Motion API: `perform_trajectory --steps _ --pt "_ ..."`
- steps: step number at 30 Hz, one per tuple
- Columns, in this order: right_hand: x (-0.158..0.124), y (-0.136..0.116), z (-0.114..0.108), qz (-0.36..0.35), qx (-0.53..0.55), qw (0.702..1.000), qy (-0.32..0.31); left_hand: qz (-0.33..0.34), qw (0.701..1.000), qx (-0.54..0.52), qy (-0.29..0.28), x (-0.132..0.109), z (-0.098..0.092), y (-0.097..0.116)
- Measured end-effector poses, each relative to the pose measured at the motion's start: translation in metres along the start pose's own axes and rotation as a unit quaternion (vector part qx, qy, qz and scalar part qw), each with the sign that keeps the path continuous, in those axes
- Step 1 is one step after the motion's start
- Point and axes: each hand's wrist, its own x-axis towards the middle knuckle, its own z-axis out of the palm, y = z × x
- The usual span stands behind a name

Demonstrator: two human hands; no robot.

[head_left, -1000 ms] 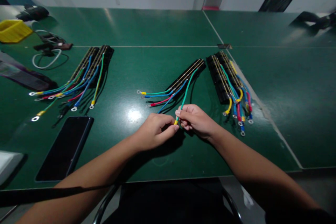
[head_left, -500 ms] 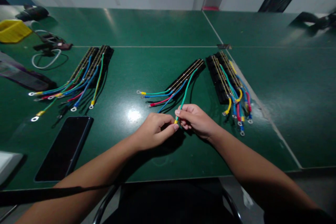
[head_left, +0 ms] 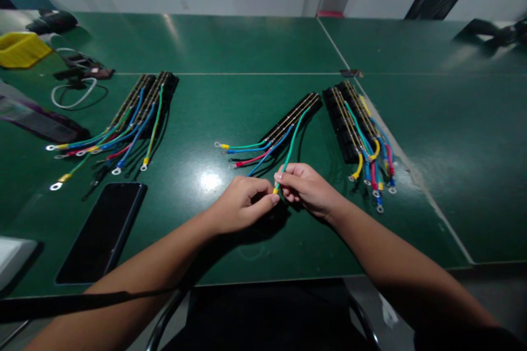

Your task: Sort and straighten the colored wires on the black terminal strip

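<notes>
A black terminal strip point(head_left: 291, 118) with brass-coloured bars lies at a slant in front of me, several coloured wires with ring lugs coming off it. From its upper end a green wire point(head_left: 292, 142) runs down to my hands. My right hand point(head_left: 307, 189) pinches that wire between thumb and fingers just above its yellow sleeve. With thumb and forefinger, my left hand point(head_left: 247, 205) grips the end at the yellow sleeve point(head_left: 275, 191); the lug itself is hidden by the fingers. A blue wire point(head_left: 260, 164) passes behind my left hand.
Two wired strips point(head_left: 348, 120) lie at the right, and two more point(head_left: 148, 101) at the left. A dark phone point(head_left: 102, 233) rests by my left forearm. Further left are a purple-edged package point(head_left: 39, 115), a looped white cable point(head_left: 74, 101) and a yellow bin point(head_left: 22, 49).
</notes>
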Motion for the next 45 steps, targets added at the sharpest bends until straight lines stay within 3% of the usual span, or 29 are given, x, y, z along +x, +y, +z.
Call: perform_trajectory --steps 7,14,23,32,37,45 --pt "0.000 -0.002 -0.001 0.009 0.034 0.999 -0.026 0.038 0.999 0.032 0.000 0.000 0.002 -0.006" --pt "0.000 -0.001 0.002 -0.001 0.011 1.000 0.006 0.006 1.000 -0.015 0.012 -0.001 0.002 -0.002" --pt "-0.001 -0.004 -0.002 0.016 0.034 0.998 -0.043 0.023 1.000 0.013 -0.002 0.000 0.002 -0.003" --pt "0.000 0.001 -0.001 -0.007 -0.008 1.000 -0.003 0.001 1.000 -0.008 0.009 -0.001 0.002 -0.002" --pt "-0.001 -0.001 -0.002 0.003 0.022 0.999 -0.030 0.019 1.000 0.012 -0.008 0.001 0.001 -0.004" --pt "0.000 0.001 0.005 -0.028 -0.023 0.999 0.032 -0.057 0.994 -0.037 0.083 -0.001 0.011 -0.004"
